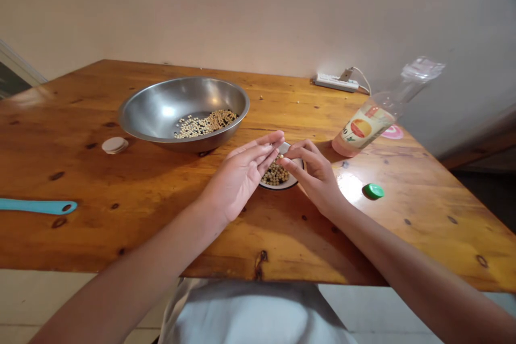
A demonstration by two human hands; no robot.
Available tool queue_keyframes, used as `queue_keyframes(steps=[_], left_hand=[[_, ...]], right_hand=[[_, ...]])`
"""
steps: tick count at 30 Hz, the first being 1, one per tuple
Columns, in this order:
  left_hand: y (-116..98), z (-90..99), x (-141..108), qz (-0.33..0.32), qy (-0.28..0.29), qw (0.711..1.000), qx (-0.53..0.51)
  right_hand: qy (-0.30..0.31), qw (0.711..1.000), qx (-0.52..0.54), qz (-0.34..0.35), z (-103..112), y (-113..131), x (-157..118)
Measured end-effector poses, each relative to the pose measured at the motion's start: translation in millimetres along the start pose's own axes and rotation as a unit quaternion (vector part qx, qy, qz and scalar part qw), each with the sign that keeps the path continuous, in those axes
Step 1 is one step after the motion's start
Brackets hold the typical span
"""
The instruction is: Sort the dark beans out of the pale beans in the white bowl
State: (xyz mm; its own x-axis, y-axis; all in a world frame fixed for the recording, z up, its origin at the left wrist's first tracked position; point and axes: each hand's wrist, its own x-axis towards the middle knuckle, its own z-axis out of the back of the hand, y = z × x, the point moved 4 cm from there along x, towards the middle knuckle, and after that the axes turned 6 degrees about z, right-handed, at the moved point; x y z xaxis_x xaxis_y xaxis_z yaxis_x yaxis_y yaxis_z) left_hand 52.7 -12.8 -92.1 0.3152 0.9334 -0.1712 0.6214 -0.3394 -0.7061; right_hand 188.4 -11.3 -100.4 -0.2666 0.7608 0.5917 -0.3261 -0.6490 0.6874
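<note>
My left hand (250, 169) is held over the left side of a small white bowl (296, 178) with a dark rim. Its fingers are stretched out and the palm faces right; whether anything lies in it is hidden. From the other side, my right hand (312, 169) reaches over the bowl with thumb and index finger pinched at a pale bean (281, 156), close to the left fingertips. Inside the bowl are many beans (276, 174), mostly pale yellow with some dark ones. Both hands partly cover the bowl.
A wide steel basin (161, 113) holds pale and dark beans. To the right, a clear bottle with a fruit label (360, 126) stands near a green cap (373, 191). A power strip (336, 83), white lid (114, 145) and blue handle (36, 205) lie on the wooden table (153, 215).
</note>
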Motion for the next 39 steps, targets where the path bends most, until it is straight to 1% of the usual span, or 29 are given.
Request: queue_keyframes(steps=[6,13,20,24,27,33,39], left_hand=[[2.6,1.9,0.4,0.014,-0.004,0.999,0.032],[4.8,5.5,2.0,0.0,-0.022,0.999,0.031],[2.5,8.5,2.2,-0.043,-0.023,0.998,0.044],[1.6,8.3,1.4,-0.052,-0.021,0.996,0.062],[1.3,7.8,2.1,-0.049,-0.022,0.997,0.054],[-1.1,6.1,3.2,-0.016,-0.025,0.999,-0.031],[-2.9,3.4,2.1,-0.006,-0.018,1.0,-0.019]], right_hand=[[0.005,1.0,-0.009,-0.002,-0.7,-1.3,0.7],[0.008,0.999,-0.032,0.003,-1.8,-0.6,2.5],[0.002,0.999,-0.032,0.003,-0.7,0.7,1.1],[0.009,1.0,-0.027,0.011,-2.3,1.1,1.0],[0.013,0.999,-0.028,0.029,-4.3,1.2,1.3],[0.016,0.999,-0.026,0.033,-4.9,3.6,1.1],[0.023,0.998,-0.044,0.036,-5.2,8.9,1.5]])
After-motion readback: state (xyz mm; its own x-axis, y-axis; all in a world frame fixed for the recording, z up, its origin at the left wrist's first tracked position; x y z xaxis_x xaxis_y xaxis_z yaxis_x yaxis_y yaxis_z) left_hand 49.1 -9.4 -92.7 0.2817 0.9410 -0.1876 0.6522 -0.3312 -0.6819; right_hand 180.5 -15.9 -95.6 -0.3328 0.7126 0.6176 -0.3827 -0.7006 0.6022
